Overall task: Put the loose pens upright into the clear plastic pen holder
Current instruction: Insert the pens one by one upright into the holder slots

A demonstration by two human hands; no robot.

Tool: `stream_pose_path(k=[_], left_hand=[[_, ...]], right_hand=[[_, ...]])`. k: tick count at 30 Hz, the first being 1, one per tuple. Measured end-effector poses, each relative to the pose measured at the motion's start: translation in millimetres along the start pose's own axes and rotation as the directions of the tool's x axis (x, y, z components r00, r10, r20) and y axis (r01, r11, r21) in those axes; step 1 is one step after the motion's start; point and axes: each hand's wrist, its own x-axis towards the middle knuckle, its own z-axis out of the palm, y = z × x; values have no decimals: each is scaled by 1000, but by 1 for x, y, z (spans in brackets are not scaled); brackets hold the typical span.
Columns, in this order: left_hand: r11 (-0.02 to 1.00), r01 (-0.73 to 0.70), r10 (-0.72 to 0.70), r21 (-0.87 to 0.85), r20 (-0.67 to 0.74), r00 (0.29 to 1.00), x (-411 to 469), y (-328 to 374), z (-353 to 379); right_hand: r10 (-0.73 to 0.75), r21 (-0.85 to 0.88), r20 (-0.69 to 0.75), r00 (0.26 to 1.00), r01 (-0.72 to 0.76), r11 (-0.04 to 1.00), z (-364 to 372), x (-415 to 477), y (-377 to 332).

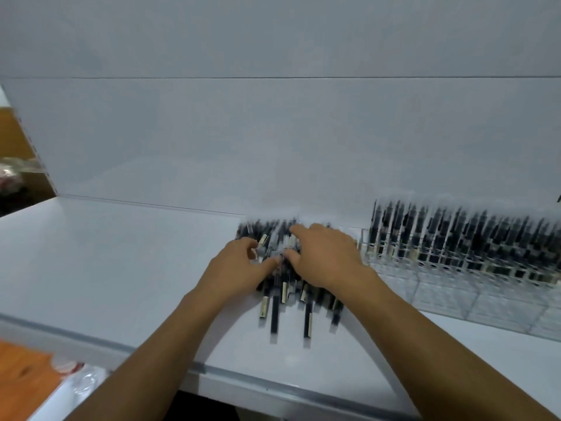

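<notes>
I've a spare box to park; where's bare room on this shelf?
Free: white shelf left of the pile of loose black pens; the strip before the clear plastic pen holder. Crowded: the pile, under left hand and right hand.

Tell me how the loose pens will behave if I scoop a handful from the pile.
The loose pens look like slim, round, stiff barrels, so they will likely roll or slide off one another when disturbed. They lie roughly parallel on the smooth white tabletop, so a bunch probably gathers easily. Each seems light; a loose grip may drop some.
</notes>
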Motion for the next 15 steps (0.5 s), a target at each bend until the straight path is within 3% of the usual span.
stream_pose_path(k=[4,8,11,15], left_hand=[[998,57,-55,28,-43,998,18,-5,-3],[991,126,-123,50,-55,991,43,-9,-4],[988,130,-115,86,-154,981,56,-12,-4],[984,111,-88,139,-160,983,73,-11,-4]], right_hand=[[22,40,-1,1000,-22,999,9,-1,-4],[7,149,-112,994,9,989,14,-7,-5],[12,191,-199,980,27,981,11,-8,-4],[7,113,-101,995,5,994,15,-7,-7]])
